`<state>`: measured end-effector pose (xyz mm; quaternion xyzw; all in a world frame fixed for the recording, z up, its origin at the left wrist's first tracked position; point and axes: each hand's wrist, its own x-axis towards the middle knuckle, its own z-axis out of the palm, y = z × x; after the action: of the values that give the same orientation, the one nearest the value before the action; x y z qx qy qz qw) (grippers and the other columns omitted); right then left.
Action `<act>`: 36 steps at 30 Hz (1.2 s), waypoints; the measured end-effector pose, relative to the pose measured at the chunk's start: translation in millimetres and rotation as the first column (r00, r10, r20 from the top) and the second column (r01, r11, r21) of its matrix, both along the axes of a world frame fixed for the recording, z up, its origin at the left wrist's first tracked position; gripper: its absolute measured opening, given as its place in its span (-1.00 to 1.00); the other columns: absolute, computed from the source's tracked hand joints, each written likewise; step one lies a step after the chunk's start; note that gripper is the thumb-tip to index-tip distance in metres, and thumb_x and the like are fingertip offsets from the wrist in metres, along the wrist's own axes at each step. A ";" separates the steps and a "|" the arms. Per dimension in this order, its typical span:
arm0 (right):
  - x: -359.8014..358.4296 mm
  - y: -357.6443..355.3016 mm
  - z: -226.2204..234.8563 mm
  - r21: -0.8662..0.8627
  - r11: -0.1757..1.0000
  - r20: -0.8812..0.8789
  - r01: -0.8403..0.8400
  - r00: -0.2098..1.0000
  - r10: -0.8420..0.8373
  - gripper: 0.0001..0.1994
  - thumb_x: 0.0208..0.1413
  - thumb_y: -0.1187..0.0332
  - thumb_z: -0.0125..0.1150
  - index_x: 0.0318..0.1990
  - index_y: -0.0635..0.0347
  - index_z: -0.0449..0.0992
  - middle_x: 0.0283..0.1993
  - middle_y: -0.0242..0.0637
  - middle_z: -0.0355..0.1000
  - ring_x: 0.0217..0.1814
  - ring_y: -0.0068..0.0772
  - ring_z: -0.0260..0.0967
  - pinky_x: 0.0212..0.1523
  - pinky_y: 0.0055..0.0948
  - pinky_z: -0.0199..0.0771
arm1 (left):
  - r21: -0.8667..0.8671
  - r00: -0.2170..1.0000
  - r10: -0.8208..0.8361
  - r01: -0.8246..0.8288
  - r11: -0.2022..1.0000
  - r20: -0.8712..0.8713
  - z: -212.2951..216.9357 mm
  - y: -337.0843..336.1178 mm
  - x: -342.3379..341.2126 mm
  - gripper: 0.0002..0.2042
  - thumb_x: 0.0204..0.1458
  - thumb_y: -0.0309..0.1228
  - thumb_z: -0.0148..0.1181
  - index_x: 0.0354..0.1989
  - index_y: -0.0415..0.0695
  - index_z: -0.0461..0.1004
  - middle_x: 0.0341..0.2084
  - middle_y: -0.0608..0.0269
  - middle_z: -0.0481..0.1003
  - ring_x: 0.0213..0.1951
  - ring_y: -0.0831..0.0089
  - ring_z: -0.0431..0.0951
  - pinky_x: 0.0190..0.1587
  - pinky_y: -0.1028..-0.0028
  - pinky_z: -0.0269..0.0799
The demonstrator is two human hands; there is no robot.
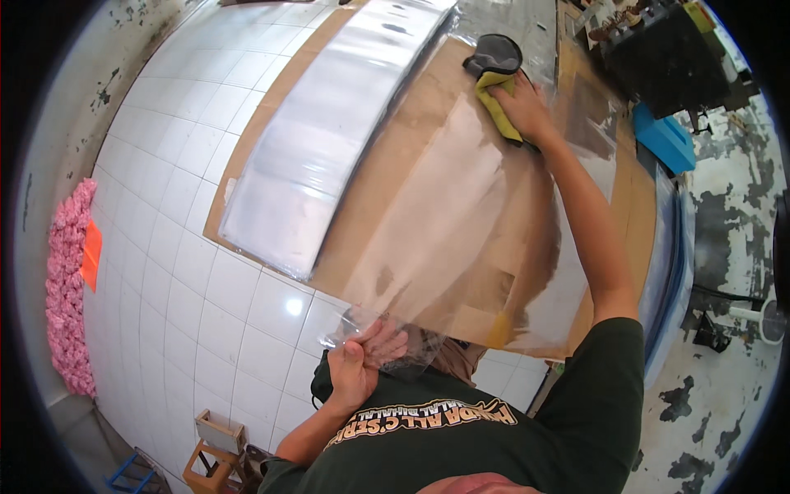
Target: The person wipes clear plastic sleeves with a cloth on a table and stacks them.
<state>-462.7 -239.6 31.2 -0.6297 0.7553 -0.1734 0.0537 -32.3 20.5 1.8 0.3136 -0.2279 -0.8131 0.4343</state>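
Clear plastic sheet (461, 214) lies over brown cardboard (387, 165) on the worktop, and the left hand (362, 358) pinches its near edge in a closed grip, seemingly to keep the thin film taut and stop it sliding. The right hand (522, 107) presses a folded yellow cloth (498, 107) flat against the far part, beside a dark pad (494, 53). It looks glossy, hazy and slightly wrinkled.

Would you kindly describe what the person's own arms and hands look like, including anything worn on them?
Both forearms are bare. The left hand and right hand wear no gloves, and no watch or ring shows. Short dark green T-shirt sleeves end above the elbows; the shirt carries a printed design.
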 end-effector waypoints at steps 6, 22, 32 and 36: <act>-115.7 -43.6 -3.2 -0.047 0.881 0.044 0.471 0.882 -0.470 -0.34 0.08 -0.11 -0.02 0.02 0.40 0.47 0.11 0.23 0.36 0.24 0.11 0.28 0.25 -0.16 0.19 | 0.020 0.995 -0.063 0.064 0.998 -0.080 -1.8 -6.8 -0.6 -0.38 0.19 0.00 0.00 0.17 -0.35 0.25 0.11 -0.17 0.38 0.04 -0.11 0.48 0.02 0.04 0.52; 89.1 153.1 13.2 0.013 0.976 -0.001 -0.218 0.976 0.218 -0.31 0.05 0.21 0.10 0.28 0.49 0.12 0.36 0.25 0.04 0.44 0.12 -0.05 0.47 -0.17 -0.20 | 0.075 0.988 -0.150 0.152 0.986 -0.034 -0.7 -5.8 8.8 -0.47 0.24 -0.26 0.04 0.29 -0.23 0.05 0.01 -0.21 0.42 -0.05 -0.11 0.54 -0.02 0.01 0.52; -130.6 8.5 7.2 -0.022 0.854 0.066 0.521 0.853 -0.518 -0.31 0.09 -0.11 -0.08 -0.10 0.53 0.51 0.03 0.38 0.37 0.16 0.28 0.31 0.22 -0.06 0.23 | 0.074 0.985 -0.167 0.169 0.983 -0.038 -6.5 -6.6 6.8 -0.49 0.24 -0.28 0.03 0.29 -0.22 0.08 0.01 -0.18 0.42 -0.06 -0.07 0.55 -0.04 0.09 0.55; -49.2 32.0 70.0 -0.426 0.541 0.419 0.726 0.688 -0.593 -0.48 0.11 0.04 0.00 -0.22 0.49 0.54 -0.18 0.16 0.52 -0.20 0.16 0.49 -0.06 -0.07 0.40 | 0.081 0.989 -0.144 0.146 0.986 -0.027 -4.9 -8.9 10.8 -0.49 0.24 -0.29 0.03 0.29 -0.23 0.07 0.02 -0.19 0.41 -0.03 -0.10 0.53 -0.01 0.04 0.53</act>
<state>-511.9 -207.6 101.2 -0.2583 0.8390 -0.4641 -0.1186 -21.5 11.6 -3.2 0.3051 -0.2116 -0.8546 0.3631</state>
